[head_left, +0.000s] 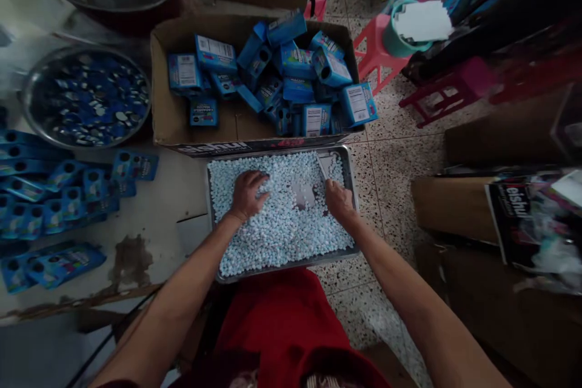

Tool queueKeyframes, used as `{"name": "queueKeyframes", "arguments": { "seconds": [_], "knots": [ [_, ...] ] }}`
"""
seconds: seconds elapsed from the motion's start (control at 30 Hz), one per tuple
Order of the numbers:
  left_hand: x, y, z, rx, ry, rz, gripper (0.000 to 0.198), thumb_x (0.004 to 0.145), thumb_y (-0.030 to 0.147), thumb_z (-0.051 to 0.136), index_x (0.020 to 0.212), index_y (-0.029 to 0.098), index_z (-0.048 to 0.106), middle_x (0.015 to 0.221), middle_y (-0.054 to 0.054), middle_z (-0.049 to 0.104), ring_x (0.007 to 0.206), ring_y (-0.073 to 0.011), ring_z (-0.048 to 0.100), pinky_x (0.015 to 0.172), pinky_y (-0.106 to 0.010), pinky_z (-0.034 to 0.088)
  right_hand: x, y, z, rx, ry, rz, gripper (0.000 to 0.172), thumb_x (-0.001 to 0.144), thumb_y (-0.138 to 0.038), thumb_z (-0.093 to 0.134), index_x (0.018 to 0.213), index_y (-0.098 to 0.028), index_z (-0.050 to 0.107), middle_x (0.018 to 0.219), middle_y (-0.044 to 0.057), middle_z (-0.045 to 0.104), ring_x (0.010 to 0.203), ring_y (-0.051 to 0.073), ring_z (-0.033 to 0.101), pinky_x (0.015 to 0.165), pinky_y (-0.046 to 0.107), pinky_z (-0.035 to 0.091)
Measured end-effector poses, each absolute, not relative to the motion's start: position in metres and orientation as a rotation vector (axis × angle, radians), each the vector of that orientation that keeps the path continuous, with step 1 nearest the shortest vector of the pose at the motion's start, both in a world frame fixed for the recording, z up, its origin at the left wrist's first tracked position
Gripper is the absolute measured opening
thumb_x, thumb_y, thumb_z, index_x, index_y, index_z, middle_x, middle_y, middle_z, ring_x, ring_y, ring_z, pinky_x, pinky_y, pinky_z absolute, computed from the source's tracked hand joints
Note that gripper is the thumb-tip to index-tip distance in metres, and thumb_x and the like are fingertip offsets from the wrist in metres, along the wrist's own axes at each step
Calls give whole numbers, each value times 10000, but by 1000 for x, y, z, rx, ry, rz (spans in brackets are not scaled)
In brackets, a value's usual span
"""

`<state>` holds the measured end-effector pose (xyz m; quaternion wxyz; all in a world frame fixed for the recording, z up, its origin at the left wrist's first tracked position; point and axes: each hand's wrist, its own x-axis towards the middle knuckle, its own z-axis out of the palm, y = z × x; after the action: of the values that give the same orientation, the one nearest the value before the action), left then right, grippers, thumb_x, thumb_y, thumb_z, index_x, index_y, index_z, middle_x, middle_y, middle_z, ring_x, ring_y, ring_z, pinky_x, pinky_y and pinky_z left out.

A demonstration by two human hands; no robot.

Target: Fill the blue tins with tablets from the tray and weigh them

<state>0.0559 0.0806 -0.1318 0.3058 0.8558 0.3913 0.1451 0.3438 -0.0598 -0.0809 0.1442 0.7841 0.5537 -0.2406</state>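
A metal tray point(351, 194) holds a spread of small pale blue and white round candies point(268, 230). My left hand point(248, 195) rests on the candies in the left half of the tray, its thumb and fingers apart and curved. On the right side of the tray my right hand point(339, 199) is closed around a thin pale flat tool point(323, 167); its grip end is hidden in my fist, so its exact kind is unclear. Between my hands a patch of bare tray bottom shows.
A cardboard box point(154, 91) of blue printed cartons point(297, 60) stands just beyond the tray. To the left, a metal bowl point(30, 94) holds blue-and-silver pieces, with more blue cartons point(59, 188) beside it. A red stool point(377, 42) carries a teal bucket point(393, 39).
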Motion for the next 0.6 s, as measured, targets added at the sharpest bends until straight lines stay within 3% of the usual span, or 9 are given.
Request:
{"name": "queueKeyframes", "arguments": {
  "seconds": [0.2,0.3,0.37,0.43,0.5,0.6],
  "knots": [
    [120,20,-110,2123,971,403,494,854,335,678,1326,196,637,1427,-159,545,1372,-333,472,1189,-557,371,305,-80,-74,2185,1763,-684,240,1005,-85,398,1097,-147,611,992,142,718,842,200,688,718,287,455],
    [128,9,-80,2173,893,347,458,906,289,619,1363,258,618,1510,-145,516,1451,-343,431,1205,-624,333,316,-92,-60,2237,1764,-625,213,1011,-119,408,1060,-172,608,975,109,727,848,202,695,687,280,438],
    [120,19,-52,2265,917,331,353,941,249,560,1270,312,672,1464,-102,581,1446,-341,453,1210,-677,289,331,-100,-47,2280,1748,-586,199,1009,-139,431,1072,-173,617,973,99,728,848,207,697,682,283,425],
    [109,47,-21,2346,959,388,269,965,236,521,1119,329,722,1329,-74,680,1344,-320,564,1197,-651,332,346,-108,-35,2297,1749,-595,191,1007,-157,456,1068,-176,636,967,87,729,847,205,692,686,285,412],
    [105,92,7,2374,1035,488,223,976,259,519,1021,299,734,1177,-76,736,1178,-285,659,1119,-551,455,358,-114,-23,2324,1759,-627,203,1012,-175,465,1048,-190,664,970,74,729,873,201,682,709,285,406],
    [126,172,29,2331,1330,463,164,944,292,582,974,215,723,1071,-106,729,1092,-289,657,978,-457,510,376,-122,-3,2388,1774,-634,256,1018,-184,465,1091,-227,706,1011,70,729,933,202,659,759,290,401]
  ]
}}
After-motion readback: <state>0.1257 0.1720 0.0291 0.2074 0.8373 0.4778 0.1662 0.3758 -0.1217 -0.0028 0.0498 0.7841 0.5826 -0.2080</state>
